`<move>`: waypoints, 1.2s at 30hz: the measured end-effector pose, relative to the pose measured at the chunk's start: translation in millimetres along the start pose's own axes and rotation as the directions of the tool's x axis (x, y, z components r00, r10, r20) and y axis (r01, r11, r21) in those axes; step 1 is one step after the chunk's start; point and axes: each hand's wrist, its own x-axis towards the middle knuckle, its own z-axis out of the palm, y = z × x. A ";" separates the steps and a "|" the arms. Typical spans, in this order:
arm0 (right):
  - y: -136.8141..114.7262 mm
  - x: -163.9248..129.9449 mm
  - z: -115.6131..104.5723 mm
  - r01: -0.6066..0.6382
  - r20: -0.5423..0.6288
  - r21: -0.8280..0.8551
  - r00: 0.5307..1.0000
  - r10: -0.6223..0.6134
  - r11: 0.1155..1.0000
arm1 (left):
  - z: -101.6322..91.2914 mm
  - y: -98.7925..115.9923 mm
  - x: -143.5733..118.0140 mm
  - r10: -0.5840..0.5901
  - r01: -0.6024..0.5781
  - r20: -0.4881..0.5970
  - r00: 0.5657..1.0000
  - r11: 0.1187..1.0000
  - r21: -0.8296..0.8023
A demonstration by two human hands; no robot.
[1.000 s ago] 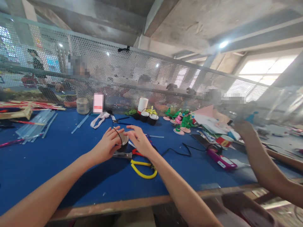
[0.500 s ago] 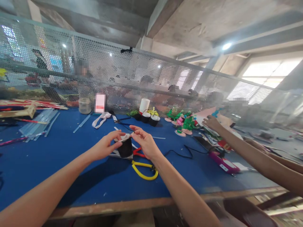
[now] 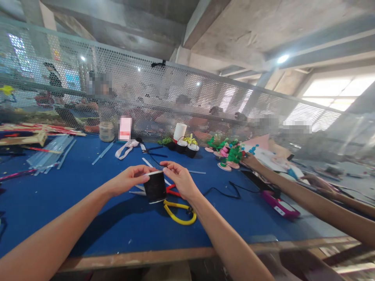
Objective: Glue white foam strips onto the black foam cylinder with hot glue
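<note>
I see left hand (image 3: 129, 181) and right hand (image 3: 179, 177) both pinching the small black cylindrical pot (image 3: 154, 186), upright above blue bench (image 3: 88, 210) centre.

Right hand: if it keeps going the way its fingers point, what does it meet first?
The right hand points left, fingertips on the rim of the black spool. Going on, it would meet the left hand fingertips across the spool top, though depth is hard to judge.

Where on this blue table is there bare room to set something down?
Bare blue tabletop lies along the near wooden edge, under the left forearm, and left of the black spool. Crowded: yellow-handled pliers beside the spool, green foam figures far right.
</note>
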 end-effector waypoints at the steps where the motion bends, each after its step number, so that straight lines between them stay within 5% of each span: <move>1: -0.3 -0.5 0.0 -0.005 0.002 -0.001 1.000 0.005 1.000 | -0.2 0.5 -0.6 0.001 -0.001 0.004 1.000 1.000 -0.009; 16: 3.5 1.6 -4.5 -0.003 0.084 -0.136 0.996 0.015 0.991 | -12.1 -7.4 1.2 0.011 -0.011 0.007 1.000 0.999 -0.031; 22: 5.1 1.5 -3.5 0.051 0.094 -0.245 0.995 -0.028 0.968 | -15.6 -9.0 2.2 0.027 -0.034 0.038 0.999 0.977 0.211; 28: 0.2 -5.4 6.1 0.108 0.098 -0.349 0.992 -0.079 0.931 | 3.3 -8.3 1.2 0.170 -0.103 -0.104 0.980 0.880 0.464; 36: -2.4 -7.2 6.5 0.171 0.071 -0.309 0.985 -0.157 0.935 | 11.8 -7.7 1.6 0.185 -0.101 -0.155 0.970 0.895 0.435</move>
